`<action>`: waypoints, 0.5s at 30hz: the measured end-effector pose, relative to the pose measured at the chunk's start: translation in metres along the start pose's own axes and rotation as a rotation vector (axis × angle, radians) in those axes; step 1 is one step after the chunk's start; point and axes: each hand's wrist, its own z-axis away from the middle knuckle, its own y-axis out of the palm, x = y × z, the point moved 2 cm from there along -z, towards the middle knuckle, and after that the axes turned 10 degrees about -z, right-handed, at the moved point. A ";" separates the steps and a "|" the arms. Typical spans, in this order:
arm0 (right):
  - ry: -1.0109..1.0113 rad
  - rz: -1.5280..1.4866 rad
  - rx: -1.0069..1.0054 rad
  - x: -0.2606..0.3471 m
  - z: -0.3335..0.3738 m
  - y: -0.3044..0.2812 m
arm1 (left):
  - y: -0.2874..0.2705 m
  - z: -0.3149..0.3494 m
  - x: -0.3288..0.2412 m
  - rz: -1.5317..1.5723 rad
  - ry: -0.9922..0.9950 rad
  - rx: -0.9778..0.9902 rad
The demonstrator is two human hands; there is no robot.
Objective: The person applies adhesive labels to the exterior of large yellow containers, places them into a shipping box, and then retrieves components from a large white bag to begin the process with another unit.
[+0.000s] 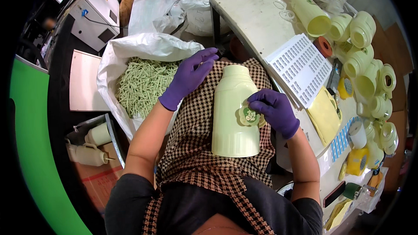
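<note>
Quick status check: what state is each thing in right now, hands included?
Pale green flask body: lying on the lap, neck away.
Flower sticker: on the flask's side, under the fingers.
Right hand: pressing the sticker.
Left hand: open, empty, above the lap.
White sack: open, filled with green parts.

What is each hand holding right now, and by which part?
The right hand pinches a round green flower sticker by its upper edge against the pale flask body on the lap. The left hand holds nothing, hovering beside the flask's neck.
</note>
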 end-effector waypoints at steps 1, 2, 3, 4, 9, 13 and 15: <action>0.005 0.017 -0.015 0.000 0.000 0.001 | -0.001 0.005 0.004 0.010 0.013 -0.010; 0.010 0.034 -0.030 0.000 0.000 0.002 | -0.001 0.010 0.008 0.020 0.026 -0.020; 0.008 0.051 -0.043 0.000 0.000 0.004 | -0.001 0.013 0.010 0.025 0.044 -0.033; -0.003 0.028 -0.058 0.000 0.000 0.006 | -0.002 0.018 0.011 0.012 0.058 -0.038; -0.419 0.860 -0.242 0.004 0.013 0.028 | 0.005 0.046 -0.008 -0.058 0.120 -0.047; -0.581 0.903 -0.184 0.003 0.036 0.026 | 0.028 0.079 -0.021 -0.436 0.368 -0.018; -0.480 0.978 0.101 0.016 0.063 0.050 | 0.045 0.080 -0.025 -0.497 0.456 -0.049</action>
